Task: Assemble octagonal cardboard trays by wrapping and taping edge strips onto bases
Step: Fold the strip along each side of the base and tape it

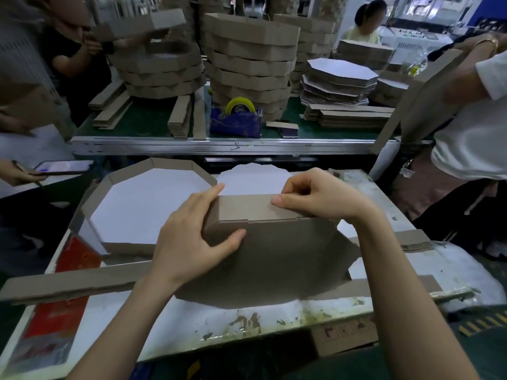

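Note:
A brown octagonal cardboard base (274, 259) stands tilted up on the white worktable (247, 322), brown side toward me. A brown edge strip (247, 208) is folded over its top edge. My left hand (197, 237) grips the strip's left corner, thumb on the base's face and fingers over the top. My right hand (315, 196) pinches the strip on the right part of the top edge. A finished tray (142, 204) with a white inside lies flat to the left. Another long strip (68, 286) lies across the table near me.
A blue tape dispenser (236, 119) with a yellow roll stands on the far green bench among tall stacks of finished trays (249, 58), flat bases (340, 75) and strip bundles (354, 116). Other people stand left, right and behind. A phone (64, 166) is held at the left.

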Available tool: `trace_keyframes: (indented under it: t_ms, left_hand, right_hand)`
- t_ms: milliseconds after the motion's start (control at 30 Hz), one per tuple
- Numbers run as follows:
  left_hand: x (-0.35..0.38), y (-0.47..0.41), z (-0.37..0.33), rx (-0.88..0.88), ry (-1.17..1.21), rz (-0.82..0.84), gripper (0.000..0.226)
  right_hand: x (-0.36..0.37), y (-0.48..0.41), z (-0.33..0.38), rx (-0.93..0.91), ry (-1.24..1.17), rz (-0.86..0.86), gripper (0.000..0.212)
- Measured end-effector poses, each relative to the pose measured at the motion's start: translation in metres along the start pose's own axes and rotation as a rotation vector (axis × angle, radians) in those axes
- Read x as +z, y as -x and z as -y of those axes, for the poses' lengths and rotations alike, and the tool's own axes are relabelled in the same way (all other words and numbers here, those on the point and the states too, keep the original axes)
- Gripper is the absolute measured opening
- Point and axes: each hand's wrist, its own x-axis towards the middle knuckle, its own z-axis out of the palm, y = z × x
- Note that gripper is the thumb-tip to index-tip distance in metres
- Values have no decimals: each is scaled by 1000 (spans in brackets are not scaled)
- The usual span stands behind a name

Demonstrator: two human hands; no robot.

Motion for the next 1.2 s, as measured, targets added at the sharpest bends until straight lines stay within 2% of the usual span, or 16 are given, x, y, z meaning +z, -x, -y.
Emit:
trace_keyframes:
  t_ms: [100,200,433,700,1033,1100,1200]
  left_hand:
    - [-2,-14,-21,80,-42,66,86]
    - [2,-21,-35,126,-111,112,83]
    - [14,-23,-38,166,-87,128,78]
    - [17,-22,-43,232,1,112,48]
    - [8,-31,-57,251,87,226,29]
    - [7,-36,-58,265,91,242,27]
    - [7,-43,-58,243,149,287,26]
  right_hand:
    - [2,0,4,-15,-13,-5,27]
    - [-1,3,5,-14,-27,-59,29]
    - [-8,17,-4,-4,-34,-69,26]
    - [1,29,-13,-27,-97,-111,44]
    - [-11,28,-27,0,-128,-54,37]
    - [-16,26,-37,19,-307,-158,25]
    - [-23,10,-64,159,-591,-500,18]
